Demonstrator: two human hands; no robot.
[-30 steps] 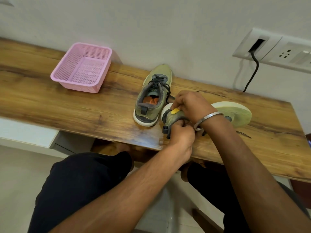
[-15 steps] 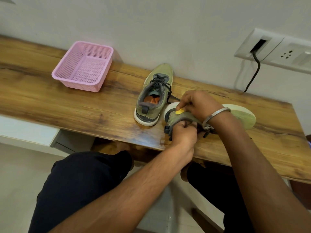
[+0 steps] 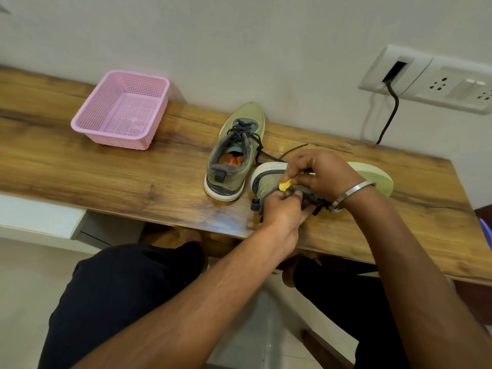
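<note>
Footwear under handling: an olive-green mesh sneaker with a white sole (image 3: 266,179) lies tipped on its side on the brown wood-grain table (image 3: 106,169), near the front edge, heel toward the left and sole facing the wall. The left hand (image 3: 282,209) has its fingers curled tight on the sneaker's heel collar. The right hand (image 3: 322,171), with a silver metal bangle (image 3: 351,191) at the wrist, is bent over the upper, fingertips pinching a small yellow piece (image 3: 285,185) against it; what the piece is cannot be told. A matching olive-green sneaker (image 3: 234,155) stands upright just beside the first, to its left, dark laces trailing. A pink perforated plastic basket (image 3: 117,141) sits well apart, by the wall.
</note>
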